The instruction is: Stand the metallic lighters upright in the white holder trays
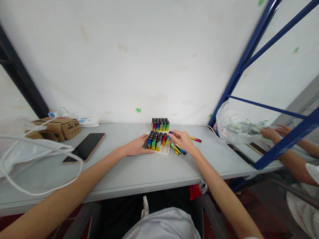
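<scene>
A white tray [164,150] of several upright rainbow-coloured lighters stands on the grey table [129,172]. My left hand [138,145] rests against the tray's left side, fingers curled on its edge. My right hand [183,140] is at the tray's right side, fingertips pinched on a lighter [168,138] at the tray's right row. Several loose lighters [178,149] lie under that hand, and one more [195,139] lies to the right. A second full block of lighters [160,124] stands behind, near the wall.
A phone [86,146], a cardboard box [58,127], a power strip [87,121] and a white cable [37,149] lie at the left. A blue metal frame [239,69] rises at the right. Beyond it, another person's hands [271,132] are at a clear plastic bag [234,127].
</scene>
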The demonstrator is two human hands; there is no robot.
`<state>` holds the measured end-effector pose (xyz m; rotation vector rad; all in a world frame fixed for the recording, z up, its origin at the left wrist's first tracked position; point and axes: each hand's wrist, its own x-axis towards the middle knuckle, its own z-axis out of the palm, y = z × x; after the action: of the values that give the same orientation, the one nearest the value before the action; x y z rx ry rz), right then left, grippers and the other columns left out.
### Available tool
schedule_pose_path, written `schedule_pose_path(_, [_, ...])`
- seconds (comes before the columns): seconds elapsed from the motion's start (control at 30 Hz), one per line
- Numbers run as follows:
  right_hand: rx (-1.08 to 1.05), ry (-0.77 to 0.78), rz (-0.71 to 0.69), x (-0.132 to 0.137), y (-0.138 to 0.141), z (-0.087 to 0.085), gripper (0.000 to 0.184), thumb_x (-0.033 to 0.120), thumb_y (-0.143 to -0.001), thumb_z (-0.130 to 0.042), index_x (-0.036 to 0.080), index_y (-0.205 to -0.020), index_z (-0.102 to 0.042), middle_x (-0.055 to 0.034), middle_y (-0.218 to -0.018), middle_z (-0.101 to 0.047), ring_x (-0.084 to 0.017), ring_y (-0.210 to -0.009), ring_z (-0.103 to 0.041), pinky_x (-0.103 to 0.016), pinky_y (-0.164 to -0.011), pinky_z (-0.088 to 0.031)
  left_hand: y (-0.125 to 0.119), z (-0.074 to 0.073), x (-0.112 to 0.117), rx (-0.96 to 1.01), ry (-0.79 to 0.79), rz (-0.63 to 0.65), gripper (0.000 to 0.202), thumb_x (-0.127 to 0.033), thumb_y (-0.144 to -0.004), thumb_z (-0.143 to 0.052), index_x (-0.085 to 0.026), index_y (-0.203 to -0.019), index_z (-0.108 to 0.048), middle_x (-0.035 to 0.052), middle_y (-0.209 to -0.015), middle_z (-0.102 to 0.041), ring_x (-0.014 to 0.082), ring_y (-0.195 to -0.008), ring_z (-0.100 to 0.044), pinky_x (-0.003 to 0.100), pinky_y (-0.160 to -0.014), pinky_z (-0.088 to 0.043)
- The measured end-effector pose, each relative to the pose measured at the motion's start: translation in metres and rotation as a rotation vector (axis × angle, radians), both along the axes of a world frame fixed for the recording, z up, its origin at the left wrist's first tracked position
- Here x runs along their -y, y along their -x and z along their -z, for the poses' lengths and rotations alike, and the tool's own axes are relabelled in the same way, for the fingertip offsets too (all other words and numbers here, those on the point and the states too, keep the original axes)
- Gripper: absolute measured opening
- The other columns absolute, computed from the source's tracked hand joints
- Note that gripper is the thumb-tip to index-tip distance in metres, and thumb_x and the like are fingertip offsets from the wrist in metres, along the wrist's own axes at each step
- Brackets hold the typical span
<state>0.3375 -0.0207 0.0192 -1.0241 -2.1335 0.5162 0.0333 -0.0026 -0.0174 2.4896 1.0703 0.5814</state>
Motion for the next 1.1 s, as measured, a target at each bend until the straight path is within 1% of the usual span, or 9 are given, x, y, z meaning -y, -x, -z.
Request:
schedule_pose_path(0.1, [0.054,0.014,-0.060,0.002,0.001,0.001,0.045,0.058,-0.106,-0.052,0.023,-0.080,-0.061,-0.0040,-0.074,-0.078,-0.020,-0.062,-0.070,-0.031,-0.067,-0.051,0.000,0.000,0.000,0.003,-0.003,0.005,0.085,-0.074,-0.086,-0.073,-0.018,-0.148,-0.057,0.0153,-0.148,-0.060,0.0365,-0.137,-0.058,0.046,-0.124,-0.041])
schedule_pose_path(0.3, [0.211,-0.080,-0.124,0.000,0.004,0.002,0.036,0.048,-0.107,-0.056,0.020,-0.092,-0.072,-0.0035,-0.075,-0.077,-0.019,-0.066,-0.067,-0.029,-0.070,-0.046,-0.001,0.000,0.000,0.013,-0.001,-0.005,0.086,-0.073,-0.085,-0.074,-0.019,-0.150,-0.056,0.0153,-0.149,-0.060,0.0376,-0.138,-0.058,0.046,-0.124,-0.042])
schedule_pose_path(0.47, [0.323,-0.087,-0.080,-0.005,0.007,0.002,0.046,0.053,-0.103,-0.064,0.018,-0.074,-0.071,-0.0039,-0.068,-0.071,-0.017,-0.061,-0.059,-0.028,-0.064,-0.039,-0.001,-0.002,0.000,-0.005,0.013,-0.003,0.087,-0.076,-0.085,-0.072,-0.018,-0.149,-0.057,0.0158,-0.149,-0.060,0.0378,-0.138,-0.058,0.048,-0.124,-0.042])
schedule_pose_path(0.6, [0.224,-0.101,0.040,-0.013,-0.016,-0.004,0.046,0.048,-0.108,-0.054,0.017,-0.082,-0.075,-0.0030,-0.072,-0.074,-0.016,-0.065,-0.061,-0.027,-0.067,-0.042,-0.001,-0.003,0.001,-0.020,0.018,-0.001,0.084,-0.077,-0.086,-0.070,-0.018,-0.145,-0.060,0.0157,-0.149,-0.060,0.0374,-0.137,-0.058,0.047,-0.124,-0.042])
schedule_pose_path(0.67, [0.225,-0.108,0.110,-0.017,-0.035,-0.008,0.039,0.043,-0.107,-0.055,0.016,-0.089,-0.077,-0.0048,-0.079,-0.077,-0.018,-0.070,-0.065,-0.028,-0.071,-0.045,-0.001,-0.003,0.002,-0.021,0.015,-0.007,0.084,-0.077,-0.086,-0.071,-0.019,-0.145,-0.060,0.0154,-0.149,-0.060,0.0375,-0.137,-0.058,0.048,-0.124,-0.042])
schedule_pose_path(0.73, [0.291,-0.039,0.088,-0.020,-0.054,-0.011,0.028,0.038,-0.102,-0.062,0.016,-0.095,-0.078,-0.0071,-0.089,-0.080,-0.020,-0.079,-0.070,-0.028,-0.075,-0.048,-0.001,-0.003,0.003,-0.017,0.017,-0.022,0.087,-0.077,-0.085,-0.071,-0.018,-0.149,-0.057,0.0160,-0.151,-0.059,0.0378,-0.139,-0.057,0.048,-0.125,-0.042])
schedule_pose_path(0.83, [0.393,0.056,0.052,-0.019,-0.074,-0.011,0.024,0.035,-0.099,-0.065,0.015,-0.100,-0.078,-0.0096,-0.096,-0.081,-0.023,-0.088,-0.074,-0.030,-0.081,-0.053,-0.001,-0.005,0.005,-0.032,0.024,-0.010,0.087,-0.076,-0.087,-0.069,-0.017,-0.150,-0.057,0.0170,-0.152,-0.057,0.0373,-0.141,-0.057,0.047,-0.127,-0.040])
schedule_pose_path(0.97, [0.545,0.057,0.135,-0.011,-0.081,-0.005,0.025,0.035,-0.096,-0.071,0.015,-0.107,-0.079,-0.0131,-0.106,-0.081,-0.026,-0.097,-0.074,-0.032,-0.089,-0.053,-0.001,-0.008,0.008,-0.033,0.028,-0.010,0.083,-0.076,-0.087,-0.069,-0.018,-0.147,-0.060,0.0159,-0.151,-0.059,0.0379,-0.141,-0.057,0.047,-0.127,-0.040])
schedule_pose_path(1.1, [0.637,0.165,0.186,-0.012,-0.079,-0.001,0.022,0.035,-0.099,-0.069,0.016,-0.103,-0.079,-0.0123,-0.108,-0.082,-0.025,-0.098,-0.075,-0.029,-0.085,-0.052,-0.001,-0.009,0.008,-0.024,0.041,-0.021,0.083,-0.076,-0.087,-0.069,-0.018,-0.145,-0.061,0.0162,-0.151,-0.059,0.0386,-0.140,-0.058,0.048,-0.127,-0.039])
